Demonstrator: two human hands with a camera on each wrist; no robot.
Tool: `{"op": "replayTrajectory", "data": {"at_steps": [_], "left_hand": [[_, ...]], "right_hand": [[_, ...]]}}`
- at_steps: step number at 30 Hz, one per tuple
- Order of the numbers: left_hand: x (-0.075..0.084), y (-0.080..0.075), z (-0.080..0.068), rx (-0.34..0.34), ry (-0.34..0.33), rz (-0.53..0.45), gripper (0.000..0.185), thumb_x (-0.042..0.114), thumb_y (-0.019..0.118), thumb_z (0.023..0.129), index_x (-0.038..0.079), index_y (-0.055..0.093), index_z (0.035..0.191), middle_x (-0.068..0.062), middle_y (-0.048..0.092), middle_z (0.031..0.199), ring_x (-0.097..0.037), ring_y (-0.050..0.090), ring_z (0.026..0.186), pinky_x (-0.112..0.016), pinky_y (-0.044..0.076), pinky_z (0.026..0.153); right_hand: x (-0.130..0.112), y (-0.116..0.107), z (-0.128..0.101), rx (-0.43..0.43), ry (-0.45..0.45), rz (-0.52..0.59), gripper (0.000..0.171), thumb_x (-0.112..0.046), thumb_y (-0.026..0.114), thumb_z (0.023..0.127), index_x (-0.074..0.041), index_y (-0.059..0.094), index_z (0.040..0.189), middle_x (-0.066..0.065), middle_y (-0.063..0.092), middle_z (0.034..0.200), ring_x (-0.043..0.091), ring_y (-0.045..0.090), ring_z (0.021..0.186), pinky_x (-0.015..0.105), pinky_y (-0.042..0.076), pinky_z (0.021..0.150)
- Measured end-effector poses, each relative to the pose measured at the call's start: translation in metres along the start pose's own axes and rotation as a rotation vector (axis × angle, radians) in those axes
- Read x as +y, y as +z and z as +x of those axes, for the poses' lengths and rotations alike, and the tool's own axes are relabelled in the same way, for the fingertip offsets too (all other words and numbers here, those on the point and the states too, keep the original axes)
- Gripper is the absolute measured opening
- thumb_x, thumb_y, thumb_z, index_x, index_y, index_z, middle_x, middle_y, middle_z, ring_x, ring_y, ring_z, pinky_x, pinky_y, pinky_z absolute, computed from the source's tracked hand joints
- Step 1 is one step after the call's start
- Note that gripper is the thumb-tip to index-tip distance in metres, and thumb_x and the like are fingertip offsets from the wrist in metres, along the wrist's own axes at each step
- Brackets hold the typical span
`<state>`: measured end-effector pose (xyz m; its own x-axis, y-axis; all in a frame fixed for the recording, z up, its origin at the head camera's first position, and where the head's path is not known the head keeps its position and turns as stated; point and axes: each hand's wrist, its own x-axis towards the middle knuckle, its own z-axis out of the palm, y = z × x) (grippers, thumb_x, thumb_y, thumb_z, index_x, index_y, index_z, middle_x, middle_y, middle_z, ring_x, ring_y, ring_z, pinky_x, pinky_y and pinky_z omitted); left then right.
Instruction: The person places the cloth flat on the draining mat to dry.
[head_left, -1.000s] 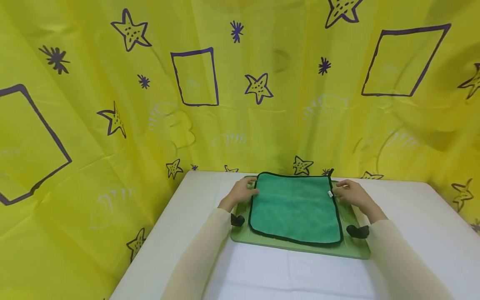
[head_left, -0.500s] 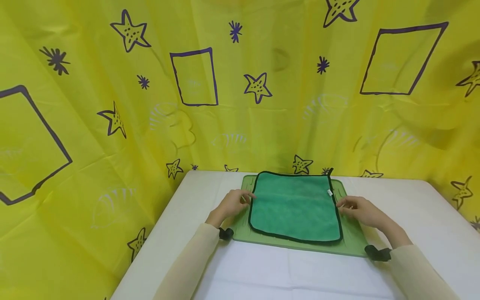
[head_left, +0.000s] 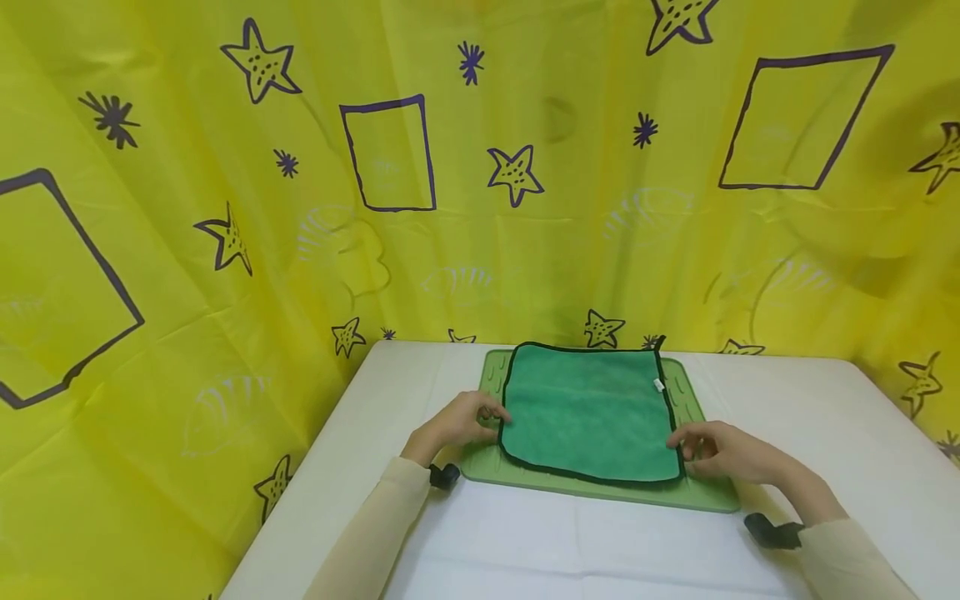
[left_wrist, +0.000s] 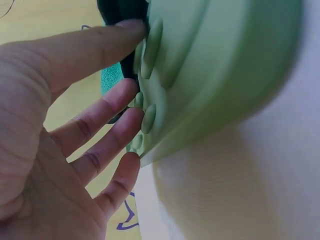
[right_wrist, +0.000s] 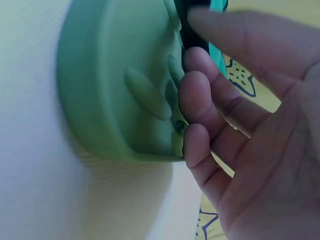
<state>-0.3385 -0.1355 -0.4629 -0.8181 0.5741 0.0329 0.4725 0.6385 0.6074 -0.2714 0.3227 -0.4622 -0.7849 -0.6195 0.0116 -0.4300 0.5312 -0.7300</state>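
Note:
A green cloth (head_left: 585, 408) with a black border and a small white tag lies spread flat on a light green ridged mat (head_left: 600, 492). My left hand (head_left: 461, 421) is at the cloth's left edge, near its front corner. In the left wrist view, that thumb (left_wrist: 100, 47) reaches the black border while the other visible fingers extend loosely over the mat's raised ridges. Beside the front right corner is my right hand (head_left: 723, 450), its fingertips right at the border. The right wrist view shows its fingers (right_wrist: 195, 95) loosely bent at the mat; the index finger is largely hidden.
The mat sits on a white-covered table (head_left: 525, 542). Behind and to the left hangs a yellow curtain (head_left: 300, 275) printed with stars and frames. Black wrist cameras show below both hands, the right one (head_left: 772, 531) over the table.
Both hands have slid toward me along the cloth's side edges, from its far half to near its front corners. The cloth and mat stay in place.

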Motion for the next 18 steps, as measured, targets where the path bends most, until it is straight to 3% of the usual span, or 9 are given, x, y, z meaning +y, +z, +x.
{"op": "replayTrajectory", "data": {"at_steps": [4, 9, 18], "left_hand": [[-0.001, 0.001, -0.001, -0.006, 0.013, -0.005, 0.023, 0.009, 0.081, 0.087, 0.023, 0.081, 0.106, 0.002, 0.07, 0.112, -0.016, 0.059, 0.105, -0.035, 0.051, 0.092], [-0.002, 0.002, -0.003, 0.013, 0.034, -0.013, 0.017, 0.01, 0.079, 0.089, 0.022, 0.082, 0.1, 0.003, 0.07, 0.105, -0.013, 0.06, 0.102, -0.032, 0.051, 0.089], [0.0, -0.004, -0.005, 0.097, 0.097, -0.045, 0.011, 0.013, 0.078, 0.091, 0.018, 0.081, 0.1, 0.002, 0.069, 0.106, -0.018, 0.062, 0.099, -0.027, 0.049, 0.081]], "right_hand": [[0.0, 0.004, -0.001, -0.025, -0.021, 0.039, 0.035, -0.009, 0.074, 0.091, -0.001, 0.062, 0.123, 0.006, 0.055, 0.097, 0.004, 0.046, 0.069, 0.024, 0.041, 0.058], [0.007, 0.007, 0.001, 0.004, -0.108, 0.052, 0.021, -0.004, 0.074, 0.091, -0.007, 0.068, 0.111, 0.009, 0.061, 0.091, 0.004, 0.052, 0.074, 0.023, 0.046, 0.061], [0.013, 0.001, -0.002, 0.06, -0.127, 0.058, 0.016, 0.0, 0.066, 0.095, -0.009, 0.072, 0.106, -0.007, 0.071, 0.101, -0.001, 0.058, 0.08, 0.024, 0.051, 0.064]]}}
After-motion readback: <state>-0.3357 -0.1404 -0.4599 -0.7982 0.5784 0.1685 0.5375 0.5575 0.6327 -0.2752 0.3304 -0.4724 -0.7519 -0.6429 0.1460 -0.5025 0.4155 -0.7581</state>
